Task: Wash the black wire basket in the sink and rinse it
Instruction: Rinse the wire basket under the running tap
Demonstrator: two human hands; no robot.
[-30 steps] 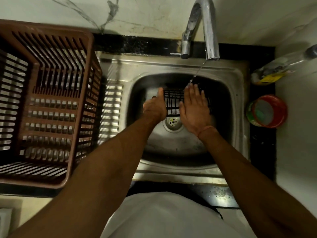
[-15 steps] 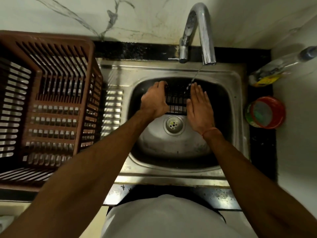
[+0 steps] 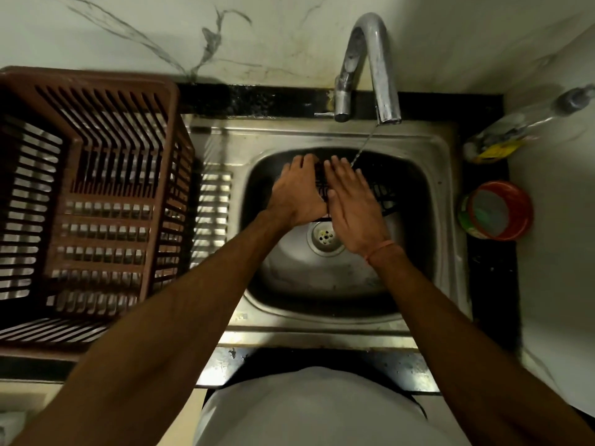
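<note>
a black stone surface (image 3: 257,101) runs under a pale, grey-veined marble wall (image 3: 257,37), with a stainless steel sink (image 3: 444,194) let into it. the sink's rim is brushed and dull, its bowl rounded and wet, with a round perforated drain (image 3: 325,237) at the bottom. a curved chrome tap (image 3: 370,62) arches over the back rim and drops a thin stream of water (image 3: 363,146) into the bowl. on the left stands a brown slatted plastic crate (image 3: 106,204), square and open-topped, beside the ribbed steel draining board (image 3: 212,217). on the right, a clear bottle with a yellow label (image 3: 512,136) lies tilted near the corner, and a round red tub (image 3: 499,210) stands below it.

the black wire basket (image 3: 383,196) sits low in the back of the bowl, mostly hidden by the hands; its thin grid shows between and right of them. the left hand (image 3: 297,194) rests on its left part, fingers curled over the far edge. the right hand (image 3: 355,207) lies flat on top, fingers straight and pressed together, an orange thread (image 3: 380,249) at the wrist.
</note>
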